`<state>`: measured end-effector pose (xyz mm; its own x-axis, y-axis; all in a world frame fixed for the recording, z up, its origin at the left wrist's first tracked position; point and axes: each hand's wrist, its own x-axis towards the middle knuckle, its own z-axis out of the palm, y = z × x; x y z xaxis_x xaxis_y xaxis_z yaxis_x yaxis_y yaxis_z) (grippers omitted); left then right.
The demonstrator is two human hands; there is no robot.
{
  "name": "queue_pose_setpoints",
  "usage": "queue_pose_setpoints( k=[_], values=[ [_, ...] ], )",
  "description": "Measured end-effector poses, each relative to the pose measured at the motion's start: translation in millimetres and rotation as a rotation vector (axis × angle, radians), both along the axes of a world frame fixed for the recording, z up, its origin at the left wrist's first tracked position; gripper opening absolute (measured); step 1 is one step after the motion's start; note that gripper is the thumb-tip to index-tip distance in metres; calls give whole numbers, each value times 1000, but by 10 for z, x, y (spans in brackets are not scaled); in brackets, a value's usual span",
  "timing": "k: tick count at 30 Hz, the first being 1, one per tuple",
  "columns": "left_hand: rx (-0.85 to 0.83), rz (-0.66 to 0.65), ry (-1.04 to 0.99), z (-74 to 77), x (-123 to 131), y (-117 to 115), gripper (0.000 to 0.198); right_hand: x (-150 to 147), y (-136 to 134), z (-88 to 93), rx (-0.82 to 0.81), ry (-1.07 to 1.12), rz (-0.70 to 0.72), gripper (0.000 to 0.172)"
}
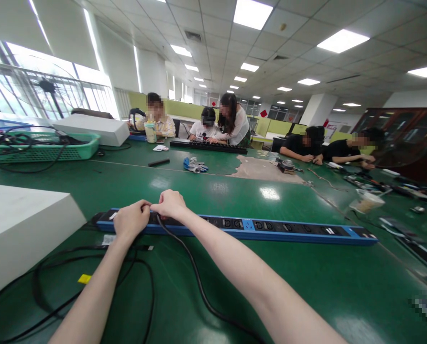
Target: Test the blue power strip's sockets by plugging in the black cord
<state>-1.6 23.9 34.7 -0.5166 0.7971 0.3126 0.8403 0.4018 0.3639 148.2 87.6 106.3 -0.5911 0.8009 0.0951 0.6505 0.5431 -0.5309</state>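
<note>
A long blue-and-black power strip [270, 228] with a row of sockets lies across the green table in front of me. My left hand [132, 220] is closed over the strip near its left end, fingertips out of sight. Right beside it, my right hand [169, 204] is closed above the sockets, gripping the end of a black power cable [193, 265]. The cable drops from under those fingers and runs down the tabletop toward me. Its plug is hidden, so I cannot tell whether it sits in a socket.
Loose black cables [152, 282] with a yellow tag [84, 278] lie at lower left, near a white box [27, 229]. A green basket [44, 148] of cables stands far left. Blue-grey gloves [195, 165] lie beyond the strip. Several people sit or stand across the table.
</note>
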Motion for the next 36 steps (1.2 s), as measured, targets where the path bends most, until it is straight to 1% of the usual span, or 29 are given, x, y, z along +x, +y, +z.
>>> queue_pose_setpoints(
  k=[3,8,15,21,26,32,34,36],
  values=[
    [-3,2,-4,-3,-1,6,41,-21,-22,12,8,-24,-31,24],
    [-29,-1,-2,-23,-24,27,41,-61,-64,16,6,-49,-7,33],
    [-36,13,-12,-2,-12,38,38,-91,-57,41,-20,-60,-14,36],
    [-41,12,-14,2,-4,43,38,-107,-56,61,-61,-57,-21,33],
    [-46,14,-2,3,-1,53,37,-129,-69,24,-54,-51,-37,35],
    [-64,32,-24,10,-2,71,40,-143,28,-8,-148,-64,-58,33],
    [-67,28,-20,3,-7,72,39,-147,10,-13,-130,-68,-57,33],
    [-69,27,-9,-11,-17,69,39,-161,-60,-25,-76,-65,-59,34]
  ],
)
